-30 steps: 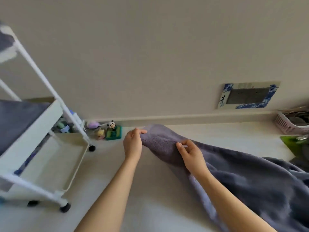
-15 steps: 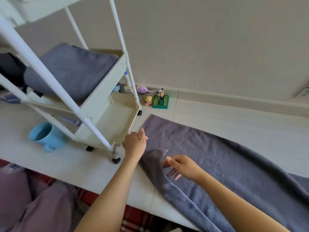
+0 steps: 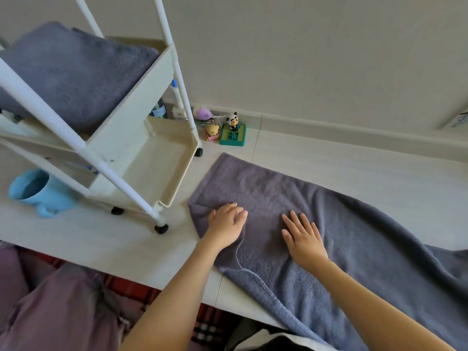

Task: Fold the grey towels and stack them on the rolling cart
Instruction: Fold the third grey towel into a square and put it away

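A long grey towel [image 3: 349, 229] lies spread across the pale tabletop [image 3: 83, 236], its right end trailing off toward the lower right. My left hand [image 3: 226, 224] rests on the towel's near left corner, fingers loosely bent over a small fold. My right hand [image 3: 302, 235] lies flat on the towel, fingers straight and spread. The white rolling cart [image 3: 141, 138] stands to the left of the towel. A folded grey towel [image 3: 68, 72] sits on its middle shelf, and the lower tray holds nothing.
A blue mug [image 3: 38, 192] lies on its side under the cart. Small figurines, among them a panda on a green base [image 3: 233, 130], stand by the wall. Purple fabric [image 3: 55, 307] and plaid cloth lie below the table's front edge.
Both hands let go of the towel edge they held up; the towel now lies flat on the table. My right hand moved onto it, palm down. The view tilted down.
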